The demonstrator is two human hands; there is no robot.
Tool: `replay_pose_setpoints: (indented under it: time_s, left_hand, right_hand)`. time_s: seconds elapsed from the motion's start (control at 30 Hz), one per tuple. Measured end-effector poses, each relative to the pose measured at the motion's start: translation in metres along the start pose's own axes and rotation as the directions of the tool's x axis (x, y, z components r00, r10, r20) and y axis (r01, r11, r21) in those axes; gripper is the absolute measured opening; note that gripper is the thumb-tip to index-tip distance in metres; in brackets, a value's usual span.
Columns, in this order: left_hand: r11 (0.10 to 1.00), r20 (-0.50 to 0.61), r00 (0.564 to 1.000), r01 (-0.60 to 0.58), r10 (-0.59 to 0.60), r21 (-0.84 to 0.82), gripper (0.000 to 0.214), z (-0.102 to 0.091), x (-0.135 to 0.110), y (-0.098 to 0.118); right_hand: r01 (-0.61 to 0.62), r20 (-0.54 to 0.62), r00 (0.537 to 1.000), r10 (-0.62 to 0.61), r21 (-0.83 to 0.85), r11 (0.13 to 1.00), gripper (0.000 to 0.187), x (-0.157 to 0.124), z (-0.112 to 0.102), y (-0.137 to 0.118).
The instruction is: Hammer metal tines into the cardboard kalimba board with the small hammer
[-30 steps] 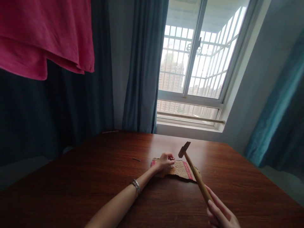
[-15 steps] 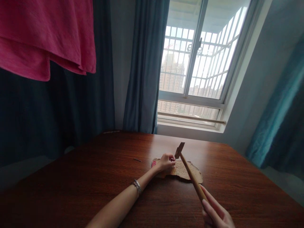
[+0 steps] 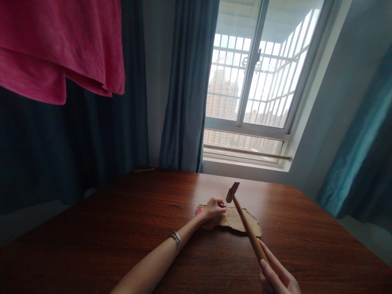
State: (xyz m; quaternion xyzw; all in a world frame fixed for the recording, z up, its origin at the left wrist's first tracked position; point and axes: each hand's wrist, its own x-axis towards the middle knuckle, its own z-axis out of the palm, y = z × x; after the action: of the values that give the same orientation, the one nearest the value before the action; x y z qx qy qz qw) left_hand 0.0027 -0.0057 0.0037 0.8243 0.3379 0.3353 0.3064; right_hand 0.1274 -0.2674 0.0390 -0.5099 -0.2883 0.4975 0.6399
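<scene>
My right hand point(image 3: 278, 267) is closed round the wooden handle of a hammer point(image 3: 248, 232). The hammer's head is raised, just right of my left hand point(image 3: 215, 207) and apart from it. Over a tan sheet point(image 3: 234, 220) full of small holes, which looks like cardboard, my left hand is closed with its fingertips pinched together. Whatever sits in that pinch is too small or hidden to name. Dark red nails show at the fingertips. A pink patch point(image 3: 198, 210) shows at the sheet's left end.
A thin dark nail-like piece point(image 3: 177, 206) lies on the brown wooden table point(image 3: 92, 245), left of the sheet. Behind the table are a barred window point(image 3: 248, 81) and blue curtains point(image 3: 186, 90). A pink cloth point(image 3: 61, 49) hangs at upper left.
The hammer's head has shifted very slightly up and right, and my right hand has moved a little with it. My left hand and the sheet stay in place.
</scene>
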Motion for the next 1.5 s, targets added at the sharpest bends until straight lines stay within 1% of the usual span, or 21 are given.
replay_pose_setpoints:
  time_s: [0.17,0.33,0.43,0.57,0.7,0.9,1.07,1.2,1.33,1.5]
  left_hand:
    - [1.0,0.005,1.0,0.021,-0.021,-0.014,0.017,0.0,0.0,0.0]
    - [1.0,-0.003,1.0,0.005,-0.005,-0.017,0.019,0.0,0.0,-0.002]
    - [0.999,0.01,1.0,0.02,-0.02,-0.025,0.021,0.0,0.0,-0.003]
    - [0.999,0.01,0.999,0.043,-0.042,-0.025,0.021,0.001,0.0,-0.004]
    - [0.999,0.009,1.0,0.026,-0.026,-0.043,0.02,0.001,0.0,-0.004]
    - [0.998,-0.013,1.0,0.004,-0.005,-0.056,0.02,0.001,0.0,-0.003]
    - [0.997,-0.007,1.0,-0.015,0.015,-0.078,0.019,0.001,0.0,-0.003]
    - [0.996,-0.014,1.0,-0.023,0.022,-0.084,0.018,0.001,0.0,-0.003]
    - [0.996,-0.011,0.999,-0.032,0.031,-0.088,0.017,0.001,0.0,-0.004]
    - [0.999,-0.002,1.0,-0.004,0.004,-0.044,0.018,0.001,0.0,-0.004]
  right_hand:
    - [-0.006,-0.015,1.0,0.006,-0.021,1.0,0.091,0.0,-0.002,-0.002]
    - [0.013,-0.042,0.999,-0.016,-0.053,0.998,0.095,-0.003,-0.003,-0.005]
    - [0.022,-0.024,0.999,-0.023,-0.054,0.998,0.095,-0.003,-0.002,-0.004]
    - [0.015,-0.013,1.0,-0.015,-0.011,1.0,0.093,-0.002,0.0,-0.003]
    - [-0.009,0.018,1.0,0.009,-0.007,1.0,0.095,-0.002,0.001,-0.004]
    - [0.008,0.016,1.0,-0.008,-0.003,1.0,0.094,-0.006,0.002,-0.011]
    - [0.004,0.043,0.999,-0.003,-0.031,1.0,0.096,-0.006,0.003,-0.014]
    - [0.001,0.019,1.0,0.0,-0.031,1.0,0.093,-0.005,0.004,-0.011]
    - [-0.008,0.019,1.0,0.009,-0.03,1.0,0.088,-0.005,0.006,-0.01]
    - [-0.018,-0.01,1.0,0.018,-0.02,1.0,0.091,-0.006,0.007,-0.015]
